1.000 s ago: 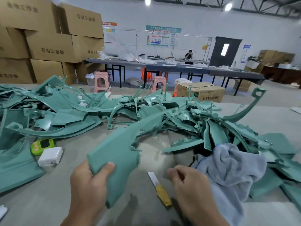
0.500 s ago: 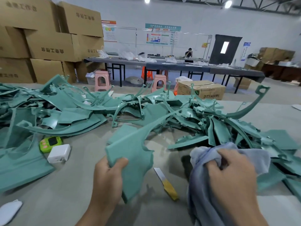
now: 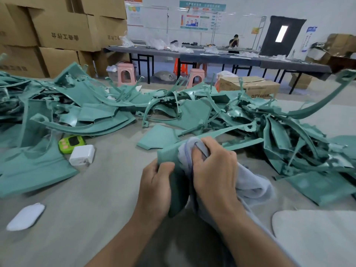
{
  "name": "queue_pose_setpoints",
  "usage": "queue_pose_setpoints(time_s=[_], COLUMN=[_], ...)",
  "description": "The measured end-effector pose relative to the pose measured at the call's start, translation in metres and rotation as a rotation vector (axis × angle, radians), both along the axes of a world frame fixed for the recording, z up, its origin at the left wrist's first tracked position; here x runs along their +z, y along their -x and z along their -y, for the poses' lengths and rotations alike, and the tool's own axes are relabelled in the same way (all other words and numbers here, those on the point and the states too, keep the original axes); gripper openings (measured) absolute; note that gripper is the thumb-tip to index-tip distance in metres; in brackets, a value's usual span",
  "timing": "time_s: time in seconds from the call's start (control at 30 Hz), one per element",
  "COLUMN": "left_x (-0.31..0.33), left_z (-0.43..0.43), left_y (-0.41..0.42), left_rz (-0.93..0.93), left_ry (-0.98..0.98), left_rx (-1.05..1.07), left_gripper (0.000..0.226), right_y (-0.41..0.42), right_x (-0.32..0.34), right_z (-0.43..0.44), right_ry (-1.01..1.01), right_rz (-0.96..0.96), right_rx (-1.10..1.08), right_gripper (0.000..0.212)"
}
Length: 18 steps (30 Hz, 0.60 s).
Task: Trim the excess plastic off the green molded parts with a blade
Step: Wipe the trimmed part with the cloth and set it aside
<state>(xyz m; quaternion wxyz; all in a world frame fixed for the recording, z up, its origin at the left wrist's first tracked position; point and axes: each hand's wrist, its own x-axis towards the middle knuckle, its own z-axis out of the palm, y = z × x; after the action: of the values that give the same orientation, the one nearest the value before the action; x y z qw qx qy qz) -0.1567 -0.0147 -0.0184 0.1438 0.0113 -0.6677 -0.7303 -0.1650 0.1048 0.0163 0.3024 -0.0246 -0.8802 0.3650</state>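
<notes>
Green part (image 3: 169,153) sits low in the middle of the view, lifted off the grey surface (image 3: 92,189) and gripped from two sides. Left hand (image 3: 155,187) clenches its near left edge, thumb laid over the top face and fingers (image 3: 154,172) curled round the rim. Right hand (image 3: 213,170) presses a grey cloth (image 3: 248,180) against the part's right side, fingers (image 3: 200,151) bunched tight into the fabric; the rest of the cloth trails down and to the right of the part, touching the surface. A long thin arm of the part runs up and right from under the cloth toward the pile (image 3: 250,120). No blade shows; whether one lies under the hands or cloth cannot be told. Just beyond the part lies a flat green offcut (image 3: 156,139), and behind that the pile of green mouldings spreads across the surface on both sides of the part. Left of the part, near the pile's edge, a lime-green timer (image 3: 71,143) touches a white charger block (image 3: 81,155). Further left and nearer, a white pad (image 3: 26,216) lies alone. Right of the part and nearer, a pale sheet (image 3: 316,236) covers the surface corner. Well behind the part stand cardboard boxes (image 3: 63,29), pink stools (image 3: 126,74), and long dark tables (image 3: 212,56) with a person (image 3: 234,43) seated at them.
</notes>
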Motion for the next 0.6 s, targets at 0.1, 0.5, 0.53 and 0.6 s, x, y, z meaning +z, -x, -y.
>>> queue_pose_setpoints(time_s=[0.1,0.5,0.53,0.6], left_x=[-0.005,-0.002,-0.002,-0.002], left_z=[-0.002,0.002,0.001,-0.001], left_y=[-0.002,0.003,0.001,-0.003], left_rz=[-0.086,-0.08,-0.092,-0.121], left_ry=[0.136,0.118,0.141,0.181], left_rx=[0.059,0.244,0.242,0.231], left_gripper=[0.045,0.057,0.059,0.061], right_y=[0.005,-0.013,-0.006,0.005], right_x=[-0.001,-0.01,-0.007,-0.004], right_z=[0.004,0.015,0.013,0.013], right_ry=[0.032,-0.272,-0.208,-0.047], right_rz=[0.033,0.026,0.075,0.16], right_rx=[-0.05,0.287,0.189,0.049], right_gripper=[0.032,0.032,0.031,0.028])
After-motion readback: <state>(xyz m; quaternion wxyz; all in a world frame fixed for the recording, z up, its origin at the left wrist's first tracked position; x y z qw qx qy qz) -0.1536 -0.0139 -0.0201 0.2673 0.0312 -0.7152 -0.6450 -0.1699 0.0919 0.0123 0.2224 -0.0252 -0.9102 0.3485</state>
